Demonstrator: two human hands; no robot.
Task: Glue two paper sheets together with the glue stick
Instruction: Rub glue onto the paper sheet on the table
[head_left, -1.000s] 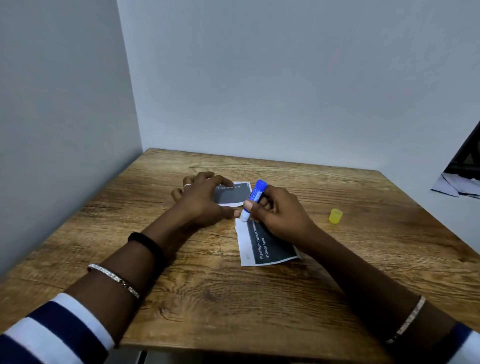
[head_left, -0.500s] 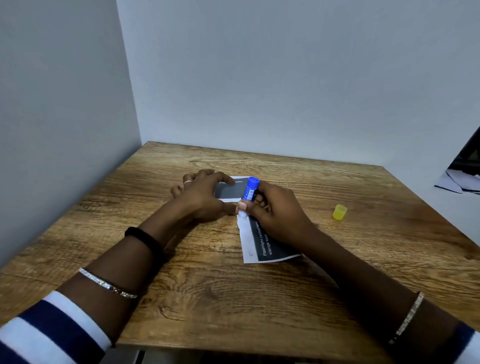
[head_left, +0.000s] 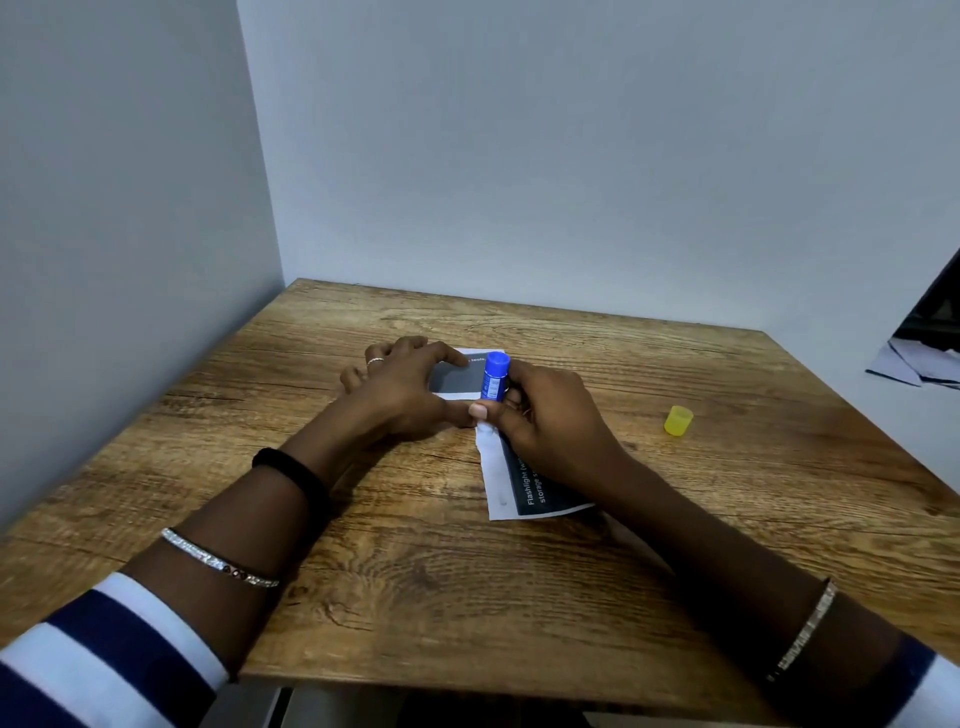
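Observation:
Two printed paper pieces lie on the wooden table (head_left: 467, 597). The far one (head_left: 457, 376) is grey with a white border; the near one (head_left: 506, 483) is dark with white text. My left hand (head_left: 410, 389) rests on the far piece, forefinger and thumb spread over it. My right hand (head_left: 550, 415) grips the blue glue stick (head_left: 494, 376) nearly upright, its tip down at the top left corner of the near piece, next to my left thumb. My right hand hides much of the near piece.
The yellow glue cap (head_left: 678, 421) stands on the table to the right of my hands. Walls close off the table on the left and behind. Loose papers (head_left: 914, 364) lie beyond the table's right side.
The glue stick has tilted more upright and its tip has slid a little toward me along the near piece's left edge. My left hand stays on the far piece.

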